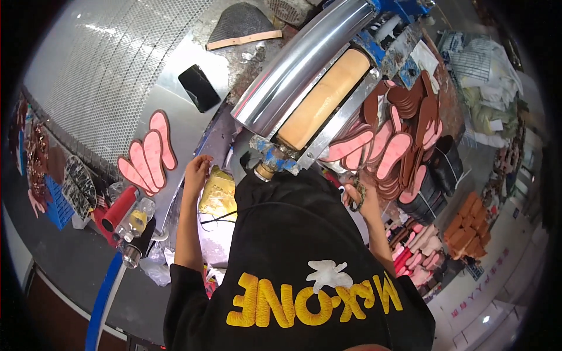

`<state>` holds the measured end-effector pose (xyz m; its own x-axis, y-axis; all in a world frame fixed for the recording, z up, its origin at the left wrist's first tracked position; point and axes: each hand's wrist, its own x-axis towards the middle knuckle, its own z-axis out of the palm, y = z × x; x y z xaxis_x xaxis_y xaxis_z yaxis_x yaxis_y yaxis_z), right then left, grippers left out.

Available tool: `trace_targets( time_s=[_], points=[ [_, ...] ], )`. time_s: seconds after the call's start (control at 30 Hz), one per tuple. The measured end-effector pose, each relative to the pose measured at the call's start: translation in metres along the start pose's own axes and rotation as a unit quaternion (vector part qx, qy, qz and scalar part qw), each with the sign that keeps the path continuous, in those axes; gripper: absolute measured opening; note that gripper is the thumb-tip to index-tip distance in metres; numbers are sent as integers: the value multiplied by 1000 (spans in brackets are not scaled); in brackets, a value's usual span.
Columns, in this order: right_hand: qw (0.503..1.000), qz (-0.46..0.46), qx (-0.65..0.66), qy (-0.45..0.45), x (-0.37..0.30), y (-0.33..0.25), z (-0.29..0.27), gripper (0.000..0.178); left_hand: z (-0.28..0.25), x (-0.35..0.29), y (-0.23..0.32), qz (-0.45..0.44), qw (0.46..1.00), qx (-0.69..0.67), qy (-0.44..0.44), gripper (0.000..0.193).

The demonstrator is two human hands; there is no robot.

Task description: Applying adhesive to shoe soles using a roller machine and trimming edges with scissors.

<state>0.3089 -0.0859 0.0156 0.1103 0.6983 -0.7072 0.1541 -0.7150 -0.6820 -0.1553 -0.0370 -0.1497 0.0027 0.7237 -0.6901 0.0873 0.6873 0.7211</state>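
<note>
My left hand [198, 169] is raised beside the edge of the metal worktop, its fingers curled in and nothing visible in them. Nearest to it are several pink insoles with brown edges [153, 158] lying fanned out on the worktop, and a yellow wrapper [218, 192] below. On the other side of my body, my right hand [355, 196] is close to a heap of pink and brown insoles [393, 155]. A dark patterned loop crosses that hand, and I cannot make out its fingers. Between the hands stands a machine with a shiny metal cylinder [301, 67] and a tan roller [325, 99].
A black phone [199, 88] lies on the worktop near a perforated metal sheet [111, 76]. Bottles [137, 219] and a red cylinder [120, 207] stand at the left edge. Brown blocks [468, 227] and bundled black pieces [421, 199] are piled at the right.
</note>
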Motion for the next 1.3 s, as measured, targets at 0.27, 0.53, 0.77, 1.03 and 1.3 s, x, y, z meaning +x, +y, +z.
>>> trace_targets(
  time_s=[0.27,0.53,0.77,1.03,1.3],
  points=[
    [996,60,-37,59,0,12,2,25,-15,5,-29,-89,994,21,-55,25],
    [996,-24,44,76,-7,-31,-19,37,-18,6,-19,-139,987,67,41,29],
    [988,-81,117,57,1,-53,-12,36,-26,-5,-29,-50,998,-37,17,6],
    [992,-73,100,28,-4,-30,-13,34,-25,-9,-34,-141,990,-12,-10,12],
    [988,-99,120,13,-4,-24,-17,38,-49,-2,-95,33,989,137,46,12]
  ],
)
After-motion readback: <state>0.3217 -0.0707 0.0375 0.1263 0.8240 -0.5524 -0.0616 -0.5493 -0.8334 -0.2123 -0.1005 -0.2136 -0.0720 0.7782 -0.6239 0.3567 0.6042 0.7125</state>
